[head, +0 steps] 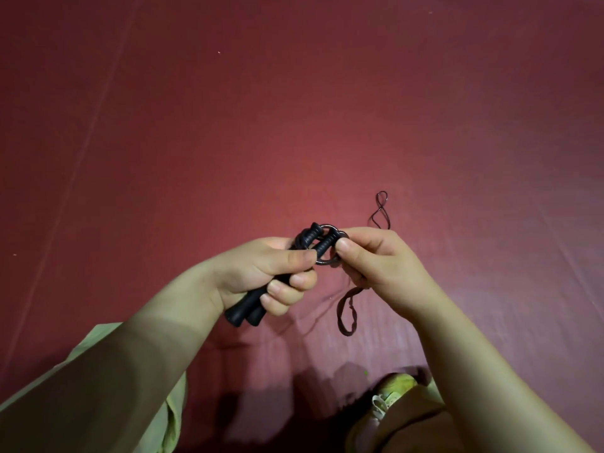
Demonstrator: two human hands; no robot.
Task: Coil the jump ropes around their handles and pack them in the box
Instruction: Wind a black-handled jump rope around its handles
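- A dark red mat [294, 109] covered the whole floor beneath the person, creased in long faint lines.
- Pale green sleeves [98, 387] were pushed back on both forearms, and a light-coloured shoe [389, 400] showed at the bottom edge, near the right arm.
- The left hand [261, 276] was curled tight around the two black handles [248, 305], held side by side and tilted, their flared ends sticking out below the fingers and their ribbed tops above the thumb.
- The right hand [379, 259] pinched the black rope [330, 256] between thumb and forefinger, just beside the tops of the handles, where it looped round them in a ring.
- From under the right hand a loose loop [346, 312] of flat dark cord hung down; I couldn't tell whether it reached the mat.
- A thin twisted strand [380, 210] lay on the mat just beyond the right hand, bent into a figure-eight shape; whether it joined the held rope I couldn't tell.
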